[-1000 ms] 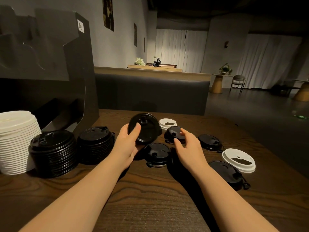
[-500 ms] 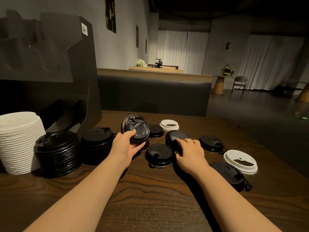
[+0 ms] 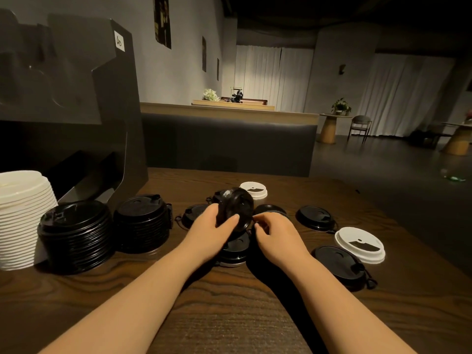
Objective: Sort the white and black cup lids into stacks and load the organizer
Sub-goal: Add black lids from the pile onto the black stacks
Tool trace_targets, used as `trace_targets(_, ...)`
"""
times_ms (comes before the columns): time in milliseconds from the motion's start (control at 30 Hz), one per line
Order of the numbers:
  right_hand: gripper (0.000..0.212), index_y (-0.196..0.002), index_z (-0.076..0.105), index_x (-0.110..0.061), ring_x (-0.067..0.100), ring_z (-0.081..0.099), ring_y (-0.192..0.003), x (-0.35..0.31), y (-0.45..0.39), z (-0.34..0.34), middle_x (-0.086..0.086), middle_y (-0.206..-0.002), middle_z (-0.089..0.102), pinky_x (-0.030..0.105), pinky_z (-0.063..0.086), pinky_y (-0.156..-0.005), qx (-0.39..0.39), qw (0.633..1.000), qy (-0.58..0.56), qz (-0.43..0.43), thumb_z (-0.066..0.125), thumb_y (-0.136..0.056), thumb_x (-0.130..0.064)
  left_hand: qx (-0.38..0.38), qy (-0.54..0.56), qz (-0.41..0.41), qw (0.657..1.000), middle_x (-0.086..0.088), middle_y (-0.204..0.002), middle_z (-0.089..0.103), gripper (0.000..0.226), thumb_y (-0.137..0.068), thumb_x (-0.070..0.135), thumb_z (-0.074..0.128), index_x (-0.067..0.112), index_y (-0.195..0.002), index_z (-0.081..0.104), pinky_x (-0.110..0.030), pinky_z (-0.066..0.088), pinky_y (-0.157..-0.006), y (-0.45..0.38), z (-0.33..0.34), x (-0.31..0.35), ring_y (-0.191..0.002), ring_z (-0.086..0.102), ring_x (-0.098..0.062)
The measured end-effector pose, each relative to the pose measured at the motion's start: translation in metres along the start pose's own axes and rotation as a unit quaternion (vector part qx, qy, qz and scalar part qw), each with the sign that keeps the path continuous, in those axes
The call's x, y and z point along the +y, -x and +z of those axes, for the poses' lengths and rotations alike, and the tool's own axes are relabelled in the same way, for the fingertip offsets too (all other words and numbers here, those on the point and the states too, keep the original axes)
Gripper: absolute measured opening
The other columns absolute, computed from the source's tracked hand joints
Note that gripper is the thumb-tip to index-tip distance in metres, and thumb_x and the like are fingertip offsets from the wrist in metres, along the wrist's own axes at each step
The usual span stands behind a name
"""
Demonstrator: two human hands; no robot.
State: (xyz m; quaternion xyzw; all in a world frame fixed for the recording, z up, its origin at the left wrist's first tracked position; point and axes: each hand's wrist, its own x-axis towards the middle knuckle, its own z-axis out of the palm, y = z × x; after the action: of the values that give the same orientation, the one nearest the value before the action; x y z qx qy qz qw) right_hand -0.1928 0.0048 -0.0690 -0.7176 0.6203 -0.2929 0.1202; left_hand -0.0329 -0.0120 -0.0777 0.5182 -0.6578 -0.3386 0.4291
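A black lid [image 3: 236, 209] is up off the tabletop [image 3: 229, 315], tipped on its edge so its round face looks toward the person. The left hand [image 3: 213, 229] holds it, thumb on the near face and fingers behind it, a narrow grip curled round the rim. Right under it sits another black lid [image 3: 233, 249], flat on the tabletop. That is the nearest place to set the held lid down, straight below, and I think it would need to be tipped flat first.

The right hand [image 3: 277, 235] is just beside the held lid, on its right. Its fingers are curled in and seem to pinch something small at the lid's edge, maybe the little plug strap, but it is too dark to tell for sure.

To the left stand two black stacks [image 3: 76, 236] and a tall white stack [image 3: 21, 218]. The left hand is the nearer one to them. The organizer [image 3: 76, 85] stands behind the stacks. Loose lids lie to the right, black ones [image 3: 315, 217] and a white lid [image 3: 360, 244].
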Motion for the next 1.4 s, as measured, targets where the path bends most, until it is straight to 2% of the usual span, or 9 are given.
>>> trace_targets(233, 0.032, -0.125, 0.058, -0.02, 0.02, 0.049, -0.117, 0.009, -0.006, -0.005, 0.001, -0.124, 0.057, 0.037, 0.044, -0.099, 0.1, 0.993, -0.007, 0.068, 0.045, -0.097, -0.026, -0.051, 0.017, 0.035, 0.998, 0.019, -0.104, 0.06, 0.02, -0.094, 0.03, 0.056, 0.031, -0.113, 0.056, -0.022, 0.044, -0.089, 0.009, 0.018, 0.003, -0.103, 0.056, -0.001)
trace_targets(400, 0.035, -0.132, 0.049, -0.019, 0.008, 0.054, -0.101, 0.002, -0.004, -0.005, -0.005, -0.113, 0.058, 0.019, 0.046, -0.078, 0.064, 0.969, -0.221, 0.086, 0.044, -0.099, -0.029, -0.068, 0.125, 0.0, 0.99, 0.008, -0.112, 0.066, 0.028, -0.095, 0.034, 0.053, 0.024, -0.12, 0.058, -0.025, 0.051, -0.087, 0.008, 0.016, 0.005, -0.104, 0.061, -0.004)
trace_targets(500, 0.036, -0.131, 0.049, -0.019, 0.009, 0.056, -0.105, 0.004, -0.004, -0.005, -0.006, -0.114, 0.059, 0.025, 0.048, -0.087, 0.07, 0.954, -0.274, 0.095, 0.051, -0.097, -0.029, -0.033, 0.128, -0.003, 0.991, 0.005, -0.109, 0.067, 0.026, -0.096, 0.034, 0.05, 0.022, -0.116, 0.06, -0.023, 0.051, -0.081, 0.002, 0.013, 0.004, -0.099, 0.063, -0.006)
trace_targets(700, 0.046, -0.141, 0.04, -0.022, 0.024, 0.042, -0.127, -0.004, 0.004, -0.002, 0.002, -0.134, 0.05, 0.049, 0.034, -0.107, 0.041, 0.994, 0.026, 0.096, 0.042, -0.098, -0.038, 0.071, 0.191, -0.066, 0.977, 0.002, -0.111, 0.069, 0.033, -0.097, 0.042, 0.045, 0.021, -0.117, 0.061, -0.045, 0.049, -0.097, -0.014, 0.0, -0.003, -0.103, 0.063, -0.017)
trace_targets(833, 0.054, -0.146, 0.026, -0.021, 0.029, 0.014, -0.141, -0.016, 0.013, 0.006, 0.005, -0.15, 0.025, 0.069, 0.01, -0.106, -0.06, 0.978, 0.115, 0.164, 0.034, -0.099, -0.045, 0.071, 0.171, -0.072, 0.98, 0.005, -0.103, 0.066, 0.036, -0.101, 0.04, 0.035, 0.017, -0.115, 0.059, -0.026, 0.047, -0.08, -0.011, 0.002, -0.001, -0.094, 0.06, -0.011)
trace_targets(900, 0.057, -0.148, 0.02, -0.022, 0.03, 0.009, -0.142, -0.019, 0.017, 0.007, 0.006, -0.153, 0.017, 0.071, 0.008, -0.105, -0.061, 0.974, 0.133, 0.173, 0.033, -0.098, -0.048, 0.072, 0.167, -0.067, 0.981, 0.01, -0.095, 0.062, 0.029, -0.102, 0.036, 0.034, 0.02, -0.109, 0.058, -0.019, 0.044, -0.073, -0.008, 0.002, 0.001, -0.087, 0.057, -0.002)
trace_targets(1000, 0.062, -0.151, 0.014, -0.024, 0.035, -0.002, -0.145, -0.015, 0.016, 0.001, 0.008, -0.158, 0.006, 0.074, 0.002, -0.103, -0.024, 0.958, 0.189, 0.213, 0.029, -0.098, -0.053, 0.109, 0.207, -0.09, 0.968, 0.001, -0.11, 0.064, 0.024, -0.099, 0.041, 0.04, 0.025, -0.102, 0.058, -0.038, 0.047, -0.097, -0.01, -0.007, -0.005, -0.105, 0.059, -0.017)
trace_targets(1167, 0.068, -0.152, 0.006, -0.027, 0.043, 0.007, -0.143, 0.004, 0.013, -0.003, 0.015, -0.158, 0.011, 0.073, -0.002, -0.105, -0.083, 0.926, 0.211, 0.301, 0.02, -0.095, -0.061, 0.152, 0.271, -0.136, 0.941, -0.001, -0.126, 0.06, 0.044, -0.098, 0.047, 0.039, 0.02, -0.13, 0.053, -0.047, 0.039, -0.107, -0.015, -0.017, -0.015, -0.118, 0.054, -0.022)
trace_targets(1400, 0.076, -0.143, 0.027, -0.015, 0.033, 0.012, -0.144, 0.015, 0.005, -0.005, 0.012, -0.155, 0.019, 0.065, 0.002, -0.11, -0.012, 0.96, 0.2, 0.194, 0.046, -0.087, -0.063, 0.162, 0.281, -0.142, 0.935, 0.0, -0.131, 0.057, 0.047, -0.098, 0.048, 0.039, 0.02, -0.135, 0.048, -0.047, 0.035, -0.109, -0.017, -0.019, -0.017, -0.123, 0.05, -0.022)
